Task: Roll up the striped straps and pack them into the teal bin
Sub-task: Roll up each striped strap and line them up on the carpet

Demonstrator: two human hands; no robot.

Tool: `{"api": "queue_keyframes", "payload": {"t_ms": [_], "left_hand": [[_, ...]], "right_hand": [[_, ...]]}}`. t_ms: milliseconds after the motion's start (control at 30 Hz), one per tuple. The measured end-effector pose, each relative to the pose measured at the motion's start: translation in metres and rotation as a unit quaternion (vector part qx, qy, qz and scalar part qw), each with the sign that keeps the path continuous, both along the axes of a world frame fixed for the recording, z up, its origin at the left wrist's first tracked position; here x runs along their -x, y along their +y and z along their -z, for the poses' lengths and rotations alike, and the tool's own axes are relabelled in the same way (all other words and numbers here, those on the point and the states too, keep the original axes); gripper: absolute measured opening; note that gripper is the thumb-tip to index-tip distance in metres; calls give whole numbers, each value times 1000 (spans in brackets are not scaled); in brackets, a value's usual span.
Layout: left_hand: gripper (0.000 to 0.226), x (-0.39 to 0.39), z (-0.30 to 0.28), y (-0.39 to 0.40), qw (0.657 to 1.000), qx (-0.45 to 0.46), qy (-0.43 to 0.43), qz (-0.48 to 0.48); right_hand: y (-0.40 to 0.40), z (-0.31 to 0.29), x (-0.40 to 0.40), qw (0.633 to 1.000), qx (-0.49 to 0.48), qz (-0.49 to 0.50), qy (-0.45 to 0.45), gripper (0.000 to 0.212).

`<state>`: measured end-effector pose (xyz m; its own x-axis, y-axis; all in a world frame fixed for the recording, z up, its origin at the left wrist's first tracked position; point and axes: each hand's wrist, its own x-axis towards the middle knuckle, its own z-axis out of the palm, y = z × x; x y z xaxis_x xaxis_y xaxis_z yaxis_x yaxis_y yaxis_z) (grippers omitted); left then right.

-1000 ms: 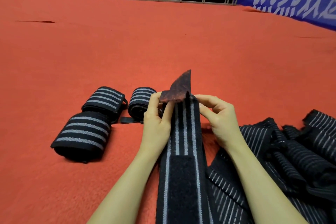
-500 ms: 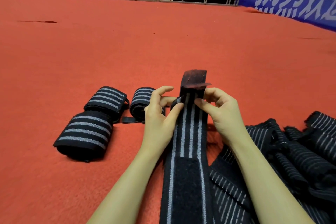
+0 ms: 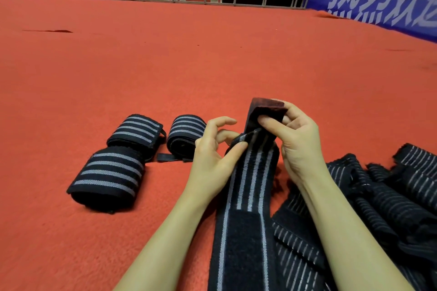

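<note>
In the head view the right hand (image 3: 298, 139) pinches the folded end tab of a striped strap (image 3: 250, 172), the left hand (image 3: 212, 160) pinching its edge beside three finished rolls (image 3: 108, 177): rolling is starting, needing tight turns; no teal bin shows.

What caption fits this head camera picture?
Both hands, left and right, fold a striped strap's end beside three rolled straps.
</note>
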<state>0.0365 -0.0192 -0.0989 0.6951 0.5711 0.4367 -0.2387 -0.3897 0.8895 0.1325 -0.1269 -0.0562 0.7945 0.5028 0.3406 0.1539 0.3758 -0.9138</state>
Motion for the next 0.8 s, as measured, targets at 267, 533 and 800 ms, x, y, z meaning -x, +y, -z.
{"api": "queue_keyframes", "payload": {"t_ms": [267,533,800], "left_hand": [[33,-2,1,1,999,-7,0,47],[32,-2,2,5,997,66,-25,8],[28,1,3,6,998,48,-10,30]], "right_hand": [[0,-5,-1,994,-5,105,-21,14],[-11,3,-11,992,112,-20,-58,22],[-6,4,-7,994,97,7,-49,8]]}}
